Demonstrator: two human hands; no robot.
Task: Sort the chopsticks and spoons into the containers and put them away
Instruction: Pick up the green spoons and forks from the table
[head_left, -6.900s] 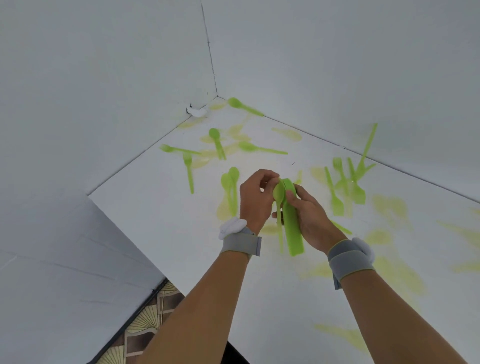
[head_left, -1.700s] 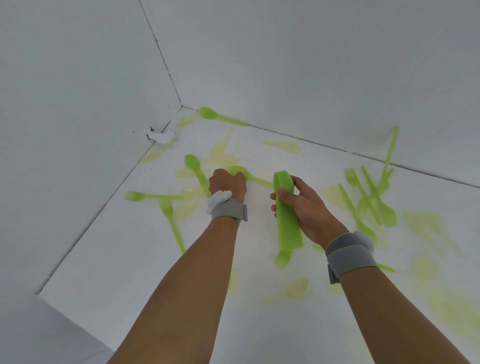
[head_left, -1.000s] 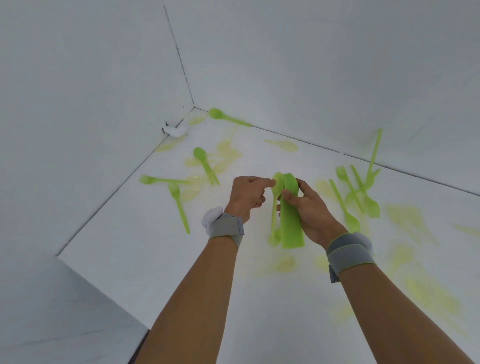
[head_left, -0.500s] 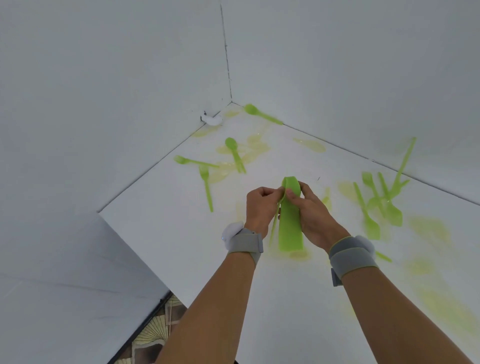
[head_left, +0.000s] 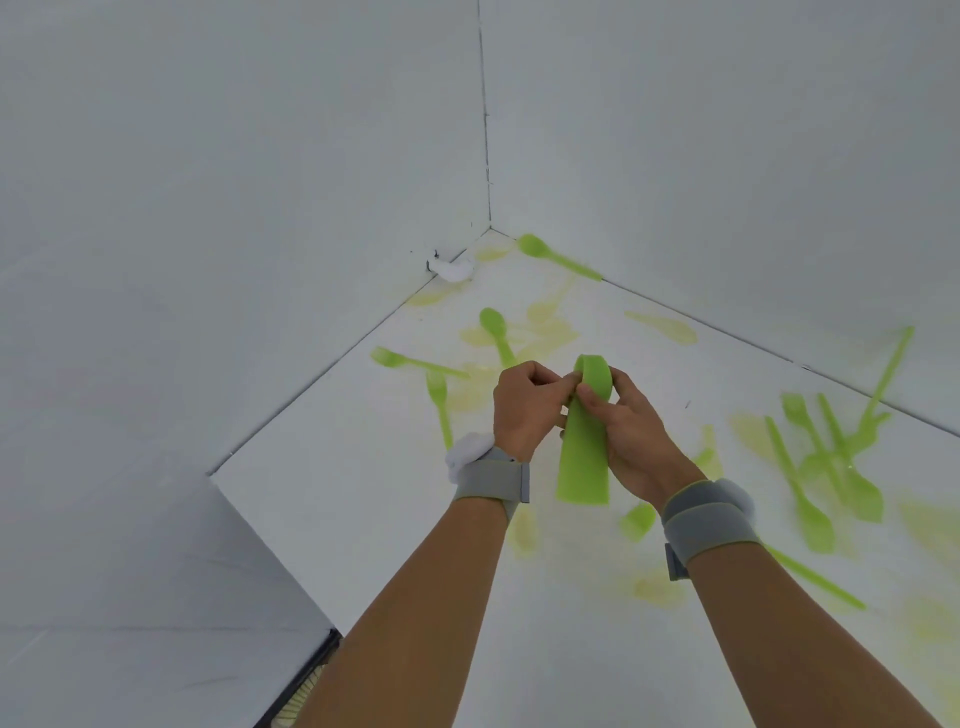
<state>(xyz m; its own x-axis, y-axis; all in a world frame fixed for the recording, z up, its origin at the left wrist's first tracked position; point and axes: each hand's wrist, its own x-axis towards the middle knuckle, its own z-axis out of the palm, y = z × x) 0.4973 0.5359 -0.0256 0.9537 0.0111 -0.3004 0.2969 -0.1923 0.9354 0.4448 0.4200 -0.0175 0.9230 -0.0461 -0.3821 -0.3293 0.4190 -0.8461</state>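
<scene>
free: tabletop (head_left: 395, 519) near-left edge, bare | obstr: forks (head_left: 831, 467) clustered right edge; spoons (head_left: 550, 254) far corner; walls (head_left: 260, 208) bound far+left edges

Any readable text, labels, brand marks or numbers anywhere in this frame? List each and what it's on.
None readable.
green container, gripped by the right hand: plain, no print visible.
left hand wristband and right wristband: plain grey, no mark visible.
green spoons and forks on the white table: no lettering visible.
</scene>
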